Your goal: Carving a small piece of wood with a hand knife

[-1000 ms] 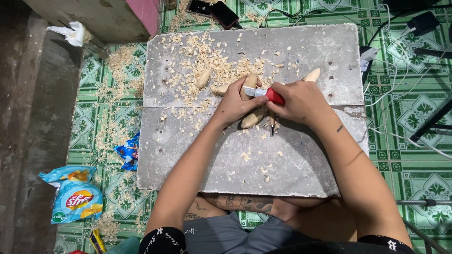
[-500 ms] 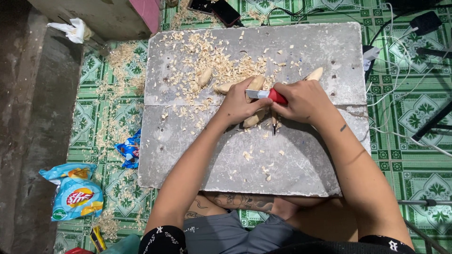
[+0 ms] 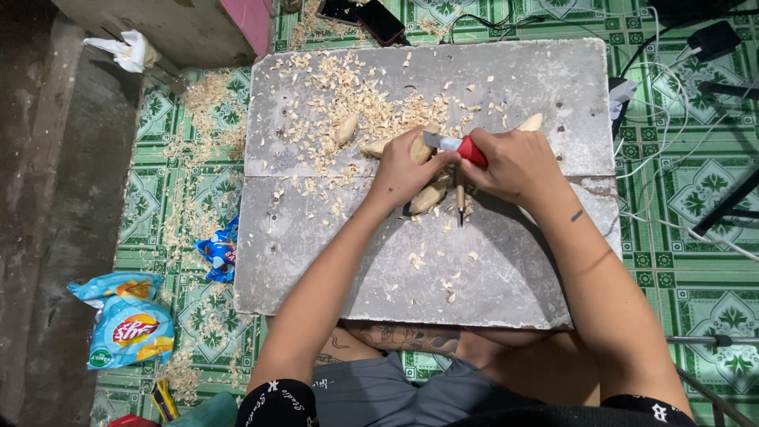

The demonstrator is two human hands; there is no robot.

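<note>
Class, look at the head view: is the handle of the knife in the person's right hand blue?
No. The knife gripped in the right hand has a red handle, with its blade against the wood piece held by the left hand.

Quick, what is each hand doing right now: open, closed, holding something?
Left hand: closed on a pale wooden piece, held against the grey slab.
Right hand: closed on a red-handled carving knife, blade against the wood.

a low grey slab table (image 3: 506, 292), seamed across its middle, stands on a green patterned tile floor (image 3: 696, 261). pale wood shavings (image 3: 348, 103) lie thick on its far half, with a few carved wooden pieces (image 3: 345, 129) and scattered chips nearer.
</note>
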